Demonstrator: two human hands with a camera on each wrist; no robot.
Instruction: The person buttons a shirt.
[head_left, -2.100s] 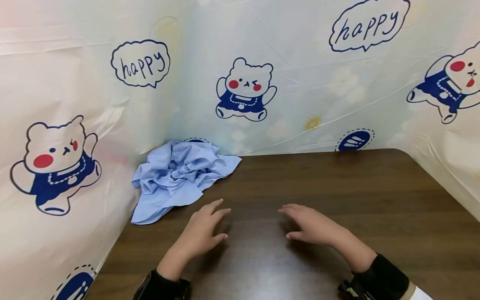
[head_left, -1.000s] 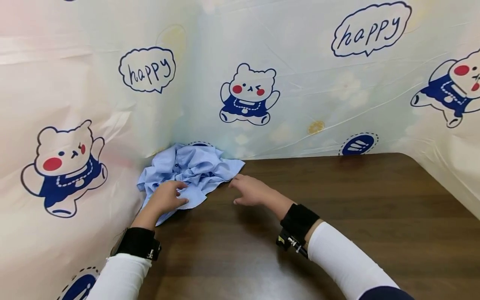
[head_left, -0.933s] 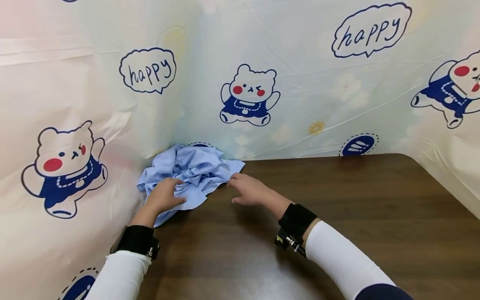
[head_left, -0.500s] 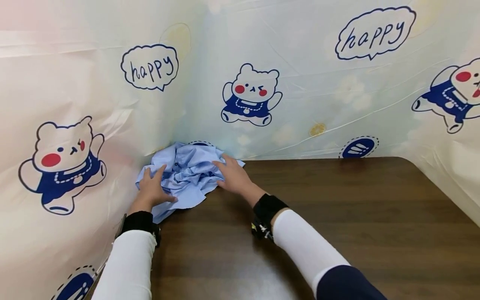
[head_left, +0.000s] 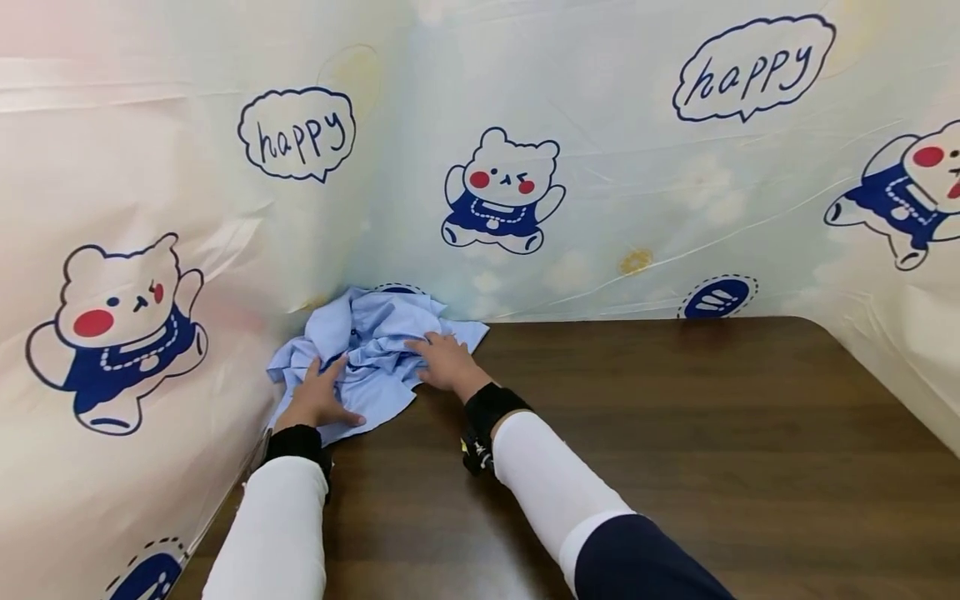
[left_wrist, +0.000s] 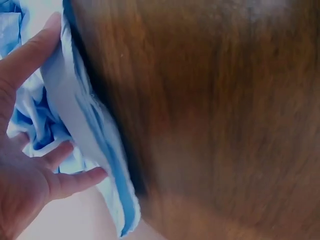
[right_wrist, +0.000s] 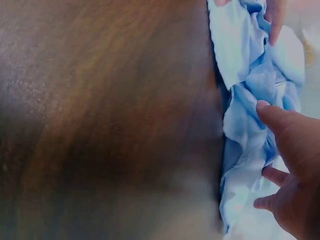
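Observation:
A crumpled light blue shirt with a small dark button lies in the far left corner of the table. Over its left front part is my left hand, thumb and fingers spread. In the left wrist view the fingers of that left hand reach across the cloth, the thumb near a layered hem. My right hand is at the shirt's right side, fingers over the folds. The right wrist view shows the right hand spread beside the shirt, its thumb at the cloth. Neither hand visibly pinches the fabric.
The brown wooden table extends to the right and toward me. A printed curtain with bears and "happy" bubbles closes off the back and both sides. Its left part hangs right beside the shirt.
Both hands have moved forward and left from the middle of the table to the shirt. Most recently the right hand has shifted left over the folds. The shirt has barely moved.

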